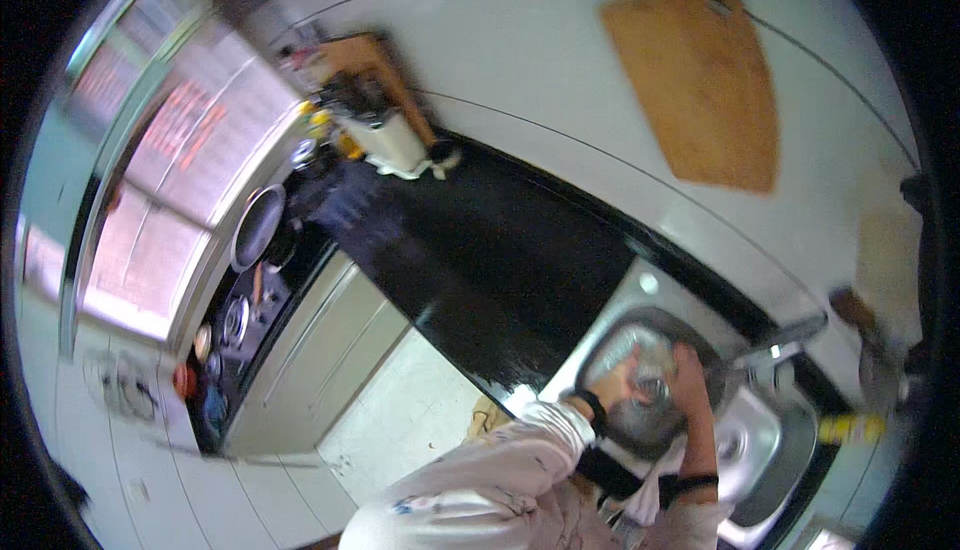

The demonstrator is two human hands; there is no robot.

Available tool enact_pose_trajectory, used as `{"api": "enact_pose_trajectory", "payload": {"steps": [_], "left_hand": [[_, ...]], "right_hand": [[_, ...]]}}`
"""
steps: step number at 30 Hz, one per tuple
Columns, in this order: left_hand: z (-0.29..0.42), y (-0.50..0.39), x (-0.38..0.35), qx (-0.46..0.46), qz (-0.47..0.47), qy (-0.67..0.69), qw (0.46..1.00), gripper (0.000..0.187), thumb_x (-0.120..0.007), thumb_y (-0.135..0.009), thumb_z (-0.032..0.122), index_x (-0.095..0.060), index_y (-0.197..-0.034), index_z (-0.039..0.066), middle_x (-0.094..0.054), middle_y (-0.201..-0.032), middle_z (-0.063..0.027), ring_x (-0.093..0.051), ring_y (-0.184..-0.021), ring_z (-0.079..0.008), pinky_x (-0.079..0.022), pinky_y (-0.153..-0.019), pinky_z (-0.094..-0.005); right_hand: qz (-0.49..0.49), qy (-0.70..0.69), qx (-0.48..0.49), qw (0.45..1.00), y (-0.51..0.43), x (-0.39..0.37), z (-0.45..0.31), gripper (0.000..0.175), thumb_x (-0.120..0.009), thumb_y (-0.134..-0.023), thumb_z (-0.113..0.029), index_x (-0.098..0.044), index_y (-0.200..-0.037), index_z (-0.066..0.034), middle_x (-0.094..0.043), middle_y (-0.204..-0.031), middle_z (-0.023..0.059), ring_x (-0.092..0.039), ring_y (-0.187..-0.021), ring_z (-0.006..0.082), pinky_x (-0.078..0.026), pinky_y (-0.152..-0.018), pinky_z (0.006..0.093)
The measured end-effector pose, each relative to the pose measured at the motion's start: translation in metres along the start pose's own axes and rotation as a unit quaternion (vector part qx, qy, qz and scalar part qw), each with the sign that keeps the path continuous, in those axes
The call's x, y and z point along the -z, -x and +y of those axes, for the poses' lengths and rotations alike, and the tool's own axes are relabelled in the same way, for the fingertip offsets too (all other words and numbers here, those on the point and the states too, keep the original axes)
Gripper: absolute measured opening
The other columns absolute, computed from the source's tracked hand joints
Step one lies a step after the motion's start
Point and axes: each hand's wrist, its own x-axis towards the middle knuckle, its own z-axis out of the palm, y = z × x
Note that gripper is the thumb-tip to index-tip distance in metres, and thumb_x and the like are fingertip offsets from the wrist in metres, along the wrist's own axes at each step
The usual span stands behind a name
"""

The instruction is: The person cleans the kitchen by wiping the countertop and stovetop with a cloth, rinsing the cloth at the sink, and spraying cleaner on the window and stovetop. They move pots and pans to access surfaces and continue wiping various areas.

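Note:
Both hands are down in the left basin (615, 325) of a stainless steel double sink, close together and blurred. My left hand (619, 385), with a black band at the wrist, reaches in from the counter side. My right hand (686, 374) comes in beside it, nearer the faucet (780, 340). Between and beyond the fingers is a pale, shiny, see-through patch (634, 341); whether it is water or a clear vessel cannot be made out. The fingers' grip is too blurred to read. The sleeve on my left arm is light-coloured and bunched at the wrist.
A second basin (765, 430) adjoins on the right, with a yellow container (851, 428) beyond it. A black countertop (510, 250) runs left to a white utensil holder (390, 141). A pan (259, 227) stands near the window. A wooden cutting board (697, 85) hangs on the wall.

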Motion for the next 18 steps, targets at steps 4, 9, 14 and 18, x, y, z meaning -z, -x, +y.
{"api": "enact_pose_trajectory", "payload": {"steps": [4, 9, 14, 18], "left_hand": [[-0.001, -0.003, -0.033, 0.071, -0.074, 0.090, 0.991, 0.080, -0.054, -0.088, 0.067, -0.028, -0.147, 0.021, -0.032, -0.148, -0.0147, -0.038, -0.128, -0.0432, -0.040, -0.100, -0.0553], [0.006, 0.021, -0.035, 0.020, -0.144, 0.082, 0.986, 0.058, -0.063, -0.085, 0.059, -0.048, -0.125, 0.019, -0.051, -0.122, -0.0071, -0.052, -0.108, -0.0288, -0.048, -0.087, -0.0436], [-0.009, 0.019, -0.025, 0.005, -0.225, 0.059, 0.973, 0.038, -0.073, -0.083, 0.050, -0.067, -0.103, 0.018, -0.070, -0.097, 0.0004, -0.067, -0.087, -0.0145, -0.055, -0.074, -0.0319], [-0.021, -0.006, -0.019, 0.089, -0.262, 0.057, 0.959, 0.033, -0.073, -0.084, 0.048, -0.067, -0.101, 0.020, -0.068, -0.093, 0.0029, -0.065, -0.080, -0.0144, -0.052, -0.063, -0.0287]], "right_hand": [[-0.114, 0.048, 0.074, 0.990, 0.013, 0.024, -0.039, 0.042, -0.061, -0.079, -0.004, -0.055, -0.120, 0.0016, -0.043, -0.140, 0.0264, -0.035, -0.133, 0.0506, -0.025, -0.113, 0.0549], [-0.165, -0.137, 0.090, 0.973, 0.025, 0.063, -0.071, 0.032, -0.065, -0.081, -0.003, -0.057, -0.111, -0.0008, -0.058, -0.119, 0.0158, -0.054, -0.114, 0.0341, -0.040, -0.097, 0.0428], [-0.027, -0.336, -0.219, 0.916, 0.015, 0.060, -0.043, 0.036, -0.068, -0.087, -0.022, -0.057, -0.113, 0.0005, -0.063, -0.110, 0.0132, -0.058, -0.100, 0.0218, -0.045, -0.092, 0.0356], [0.023, -0.299, -0.211, 0.930, 0.001, 0.029, -0.013, 0.040, -0.066, -0.090, -0.029, -0.054, -0.113, 0.0015, -0.057, -0.104, 0.0108, -0.053, -0.092, 0.0219, -0.044, -0.084, 0.0375]]}}
